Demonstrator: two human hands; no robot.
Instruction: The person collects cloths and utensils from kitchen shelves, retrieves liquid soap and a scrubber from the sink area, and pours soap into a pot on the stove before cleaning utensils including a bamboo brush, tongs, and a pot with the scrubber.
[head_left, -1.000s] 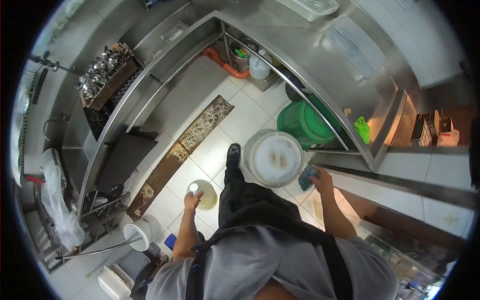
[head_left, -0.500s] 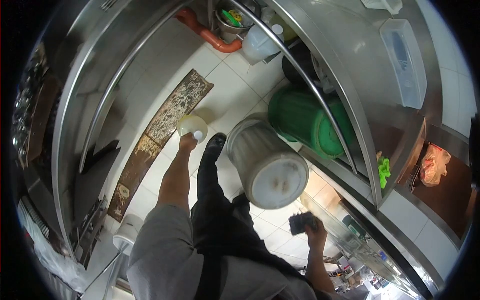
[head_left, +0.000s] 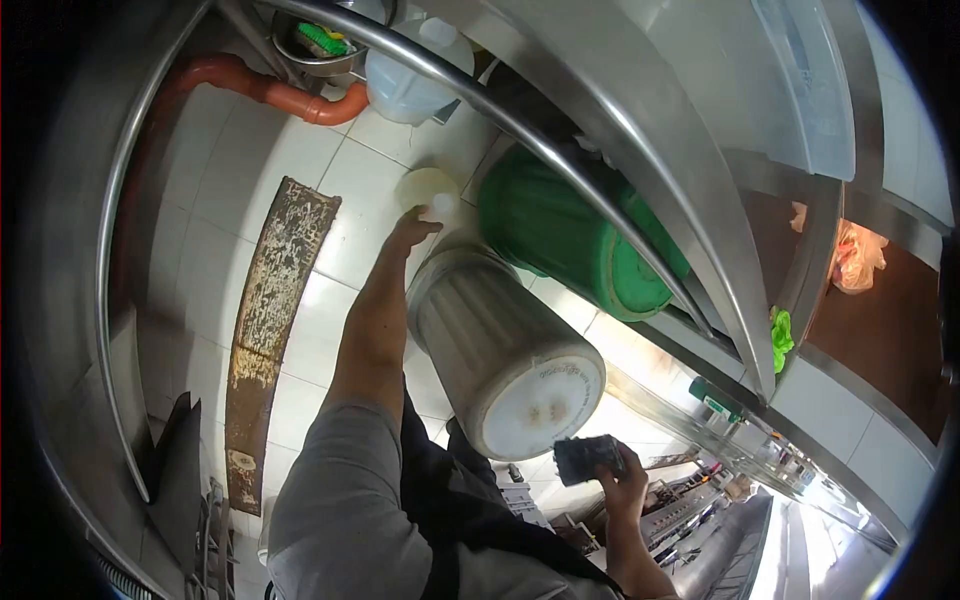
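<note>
My left hand (head_left: 411, 230) reaches down to a translucent jug (head_left: 418, 190) with a white cap on the tiled floor. The thumb stands out from the other fingers, which are at the jug's near side; contact is hard to make out. In my right hand (head_left: 626, 474) is a black, block-shaped scrubber (head_left: 583, 460), with the fingers closed round one end. Between my hands a large grey bin (head_left: 495, 340) stands upside down, its pale round base (head_left: 538, 408) facing up. A green bin (head_left: 570, 235), also upside down, stands beyond it, close to the jug.
A metal rail (head_left: 520, 130) and steel counter edge (head_left: 640, 130) curve across the right side. A worn brown board (head_left: 275, 310) lies on the floor at left. At the back are an orange pipe (head_left: 270, 92), a larger clear jug (head_left: 420, 75) and a metal bowl (head_left: 318, 62).
The jug has gone from beside the brown board to near the green bin, and my left hand's grip has loosened. The scrubber stays in my right hand. The view has turned.
</note>
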